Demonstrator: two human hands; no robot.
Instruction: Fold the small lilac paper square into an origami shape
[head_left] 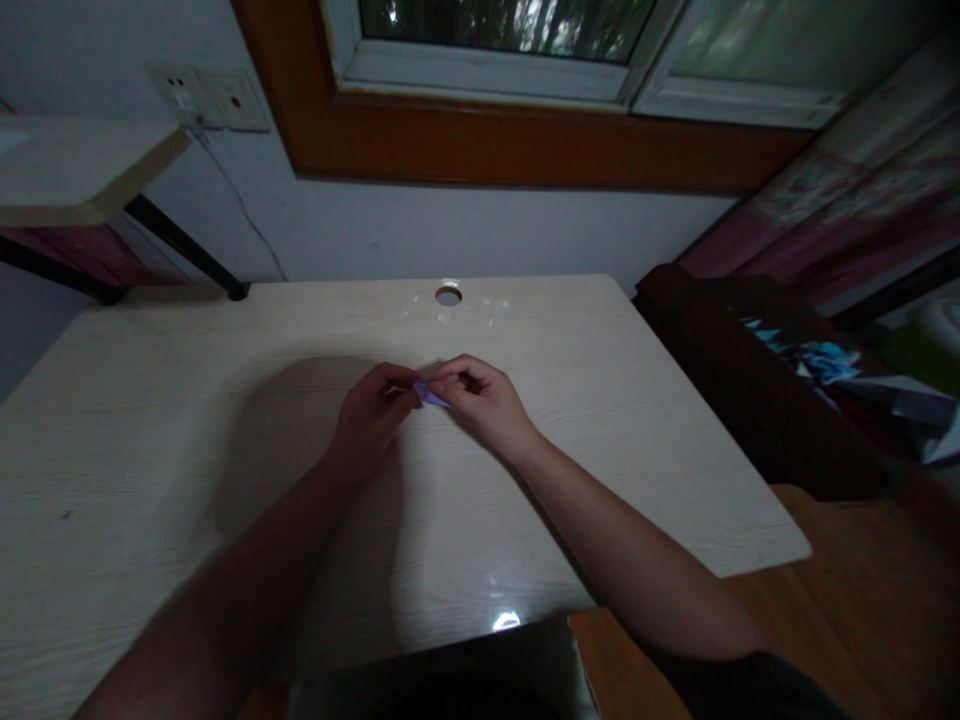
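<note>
One tiny purple thingy [431, 394] over the bench [600, 380] | left hand [371, 410]: pinched closed on it | right hand [486, 398]: same deal, other side

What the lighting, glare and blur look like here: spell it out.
Head view: dim overall, the desktop paler than the dark lower right; head view: a broad, soft-edged shadow beside the left hand; head view: a bright glare spot at the desktop's near edge, fainter glints by the round hole; head view: clutter on the right looks smeared.
</note>
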